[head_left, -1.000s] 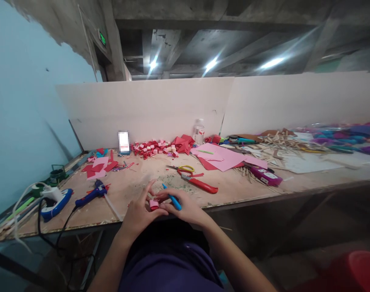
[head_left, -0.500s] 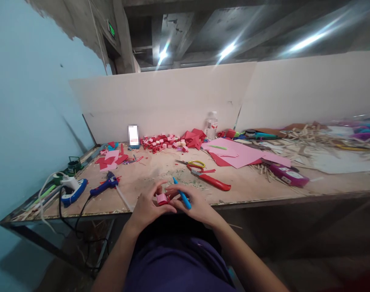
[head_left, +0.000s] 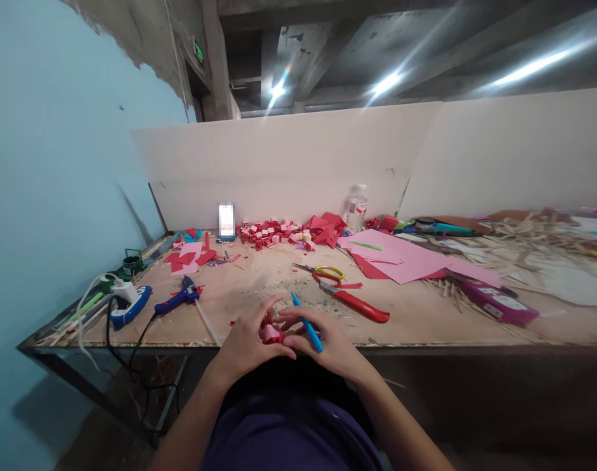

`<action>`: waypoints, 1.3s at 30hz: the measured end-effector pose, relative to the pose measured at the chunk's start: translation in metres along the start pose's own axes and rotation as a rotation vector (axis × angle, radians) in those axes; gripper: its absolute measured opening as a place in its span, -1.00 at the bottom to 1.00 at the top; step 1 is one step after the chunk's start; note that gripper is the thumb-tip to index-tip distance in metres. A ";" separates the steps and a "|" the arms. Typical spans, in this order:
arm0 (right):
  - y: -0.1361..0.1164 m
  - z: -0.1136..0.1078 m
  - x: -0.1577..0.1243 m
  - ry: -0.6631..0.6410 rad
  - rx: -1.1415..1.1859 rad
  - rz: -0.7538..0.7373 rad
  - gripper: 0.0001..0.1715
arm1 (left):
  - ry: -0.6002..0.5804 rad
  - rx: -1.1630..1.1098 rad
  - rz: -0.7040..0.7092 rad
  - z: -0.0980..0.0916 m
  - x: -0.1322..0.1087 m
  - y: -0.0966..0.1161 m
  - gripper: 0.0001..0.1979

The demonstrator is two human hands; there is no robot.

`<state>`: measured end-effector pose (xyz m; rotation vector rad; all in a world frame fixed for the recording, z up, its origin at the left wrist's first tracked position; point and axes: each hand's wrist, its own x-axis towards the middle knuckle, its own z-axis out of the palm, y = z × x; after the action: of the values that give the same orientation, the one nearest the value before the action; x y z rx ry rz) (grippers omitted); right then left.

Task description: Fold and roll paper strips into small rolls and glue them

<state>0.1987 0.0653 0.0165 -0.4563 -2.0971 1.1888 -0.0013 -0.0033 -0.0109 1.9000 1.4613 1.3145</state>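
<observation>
Between the fingers of my left hand [head_left: 252, 340] is a small pink and red paper piece [head_left: 271, 334], held near the table's front edge. My right hand [head_left: 322, 337] has a blue pen-like tool [head_left: 308, 325] lying across its fingers, and its fingertips meet the paper piece. Beyond my hands, scissors [head_left: 327, 273] with yellow and red handles lie beside a red-handled cutter [head_left: 359, 305]. A pile of small red and pink paper pieces [head_left: 273, 233] sits at the back of the table.
A blue glue gun [head_left: 178, 297] and a blue-white power strip [head_left: 131, 307] with cords are at left. A phone [head_left: 226, 221] and a bottle [head_left: 357, 206] stand behind. Pink sheets [head_left: 401, 255], a purple package [head_left: 497, 302] and thin strips lie at right.
The view has shifted, so the table things appear further right. The paper piece has been turned between my fingers and shows more red. The blue tool remains in my right hand.
</observation>
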 end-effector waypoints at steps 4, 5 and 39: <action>0.002 0.003 -0.001 0.032 -0.062 -0.035 -0.65 | -0.038 0.022 -0.017 0.004 0.002 -0.001 0.00; 0.003 0.003 -0.001 0.038 -0.081 -0.047 -0.65 | -0.048 0.031 -0.025 0.004 0.002 -0.001 0.01; 0.016 0.000 -0.001 0.206 0.006 -0.026 -0.64 | 0.062 -0.093 -0.152 -0.002 0.006 0.007 -0.44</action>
<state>0.1993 0.0729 0.0026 -0.5247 -1.9173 1.0842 0.0003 -0.0011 -0.0024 1.6688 1.5144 1.3564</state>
